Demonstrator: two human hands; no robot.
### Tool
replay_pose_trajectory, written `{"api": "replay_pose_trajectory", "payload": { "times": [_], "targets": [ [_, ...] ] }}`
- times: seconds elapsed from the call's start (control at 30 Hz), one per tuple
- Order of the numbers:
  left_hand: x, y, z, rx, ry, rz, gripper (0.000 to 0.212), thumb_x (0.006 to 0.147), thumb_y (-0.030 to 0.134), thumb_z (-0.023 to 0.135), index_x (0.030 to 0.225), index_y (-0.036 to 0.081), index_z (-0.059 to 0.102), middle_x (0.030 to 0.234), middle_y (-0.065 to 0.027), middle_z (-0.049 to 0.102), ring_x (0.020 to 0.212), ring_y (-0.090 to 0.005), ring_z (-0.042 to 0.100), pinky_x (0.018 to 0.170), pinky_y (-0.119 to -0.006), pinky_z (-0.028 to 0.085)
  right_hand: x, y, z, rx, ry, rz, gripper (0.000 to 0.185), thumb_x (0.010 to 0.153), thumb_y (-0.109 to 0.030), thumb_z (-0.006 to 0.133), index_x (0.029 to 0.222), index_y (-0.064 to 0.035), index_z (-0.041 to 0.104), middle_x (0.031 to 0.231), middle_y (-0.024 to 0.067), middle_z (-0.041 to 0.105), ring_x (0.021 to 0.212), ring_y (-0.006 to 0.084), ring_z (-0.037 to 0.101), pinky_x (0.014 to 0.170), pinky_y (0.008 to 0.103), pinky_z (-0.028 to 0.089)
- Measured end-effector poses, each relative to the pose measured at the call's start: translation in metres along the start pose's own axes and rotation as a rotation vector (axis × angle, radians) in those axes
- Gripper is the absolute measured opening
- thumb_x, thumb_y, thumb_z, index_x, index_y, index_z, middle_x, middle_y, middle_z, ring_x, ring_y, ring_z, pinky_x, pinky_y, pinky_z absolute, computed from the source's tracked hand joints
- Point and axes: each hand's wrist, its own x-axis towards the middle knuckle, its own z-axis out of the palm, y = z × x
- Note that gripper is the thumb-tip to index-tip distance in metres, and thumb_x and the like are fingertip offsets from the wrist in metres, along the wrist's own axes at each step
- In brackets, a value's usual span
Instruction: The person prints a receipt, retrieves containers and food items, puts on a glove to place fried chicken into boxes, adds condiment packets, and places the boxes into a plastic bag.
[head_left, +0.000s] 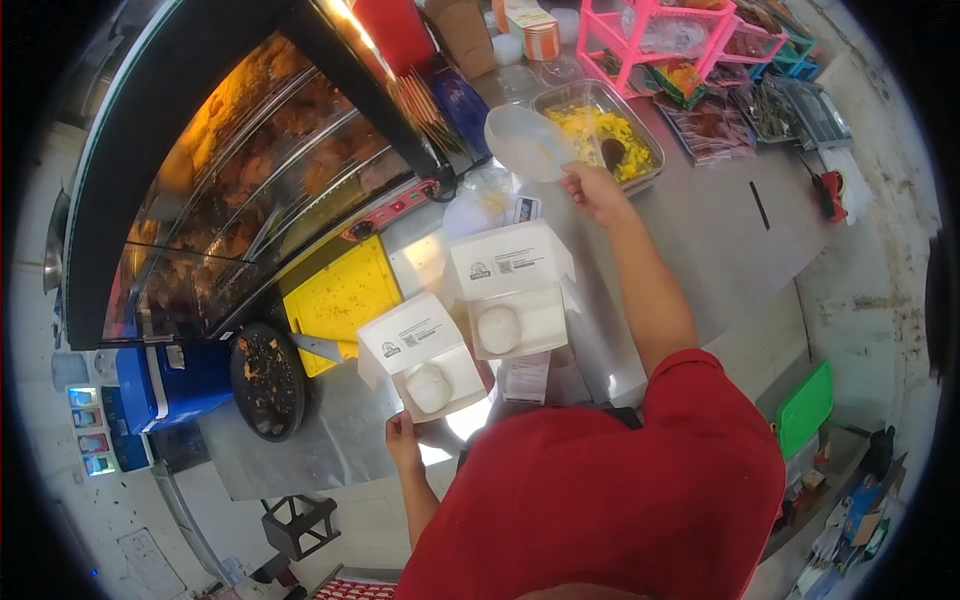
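My left hand (405, 442) pinches the near corner of an open white paper food box (461, 379), which holds a round white ball-shaped item (428, 388). Beside it stands a second open paper box (540, 322) with a similar white mound (499, 330). Farther off, my right hand (591, 191) grips the edge of a translucent plastic lid (525, 142), partly over the rim of a metal tray (652, 142). That tray holds chopped yellow food (637, 161) and a dark spoon (613, 153). Both box lids bear print.
A lit glass food warmer (262, 157) fills the left. Near it lie a yellow cutting board (341, 292), a knife (315, 346) and a dark round board with scraps (268, 382). Pink plastic racks (637, 37) stand at the back; a red-handled tool (831, 196) lies far right.
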Motion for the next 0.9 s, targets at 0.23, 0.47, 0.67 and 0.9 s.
{"api": "replay_pose_trajectory", "payload": {
  "times": [0.23, 0.47, 0.67, 0.9],
  "targets": [
    [0.004, 0.012, 0.004, -0.045, -0.107, -0.115, 0.039, 0.103, 0.044, 0.065, 0.112, 0.006, 0.065, 0.089, -0.002, 0.067, 0.077, -0.0136, 0.062, 0.069, -0.029, 0.049, 0.032, 0.013, 0.011, -0.054, 0.034, 0.005, 0.034, 0.085, -0.039, 0.076, 0.079, -0.0077, 0.065, 0.067, -0.0015, 0.055, 0.055, 0.0107, 0.048, 0.05, 0.0297, 0.036],
    [-0.003, 0.009, 0.005, -0.105, -0.108, -0.105, 0.04, 0.103, 0.048, 0.065, 0.11, 0.009, 0.064, 0.084, -0.0001, 0.067, 0.075, -0.0107, 0.061, 0.068, -0.028, 0.045, 0.026, 0.037, 0.036, 0.004, 0.024, 0.021, 0.032, 0.09, -0.036, 0.074, 0.082, -0.0069, 0.065, 0.07, 0.0009, 0.058, 0.057, 0.0105, 0.049, 0.05, 0.0289, 0.037],
    [0.0, 0.011, 0.006, -0.089, -0.124, -0.097, 0.04, 0.102, 0.05, 0.065, 0.109, 0.01, 0.064, 0.083, 0.0014, 0.066, 0.075, -0.0091, 0.061, 0.069, -0.027, 0.044, 0.024, 0.053, 0.014, 0.011, 0.056, 0.055, 0.039, 0.095, -0.043, 0.073, 0.086, -0.0054, 0.067, 0.075, 0.0011, 0.062, 0.059, 0.0091, 0.051, 0.052, 0.0278, 0.042],
    [0.001, 0.007, 0.002, -0.067, -0.127, -0.104, 0.044, 0.102, 0.052, 0.064, 0.11, 0.009, 0.064, 0.086, 0.0002, 0.066, 0.076, -0.0104, 0.061, 0.071, -0.028, 0.045, 0.014, 0.029, 0.037, -0.686, 0.547, -0.459, 0.035, 0.093, -0.033, 0.066, 0.09, 0.0005, 0.074, 0.089, 0.0219, 0.075, 0.085, 0.0385, 0.073, 0.077, 0.0495, 0.056]
  ]
}}
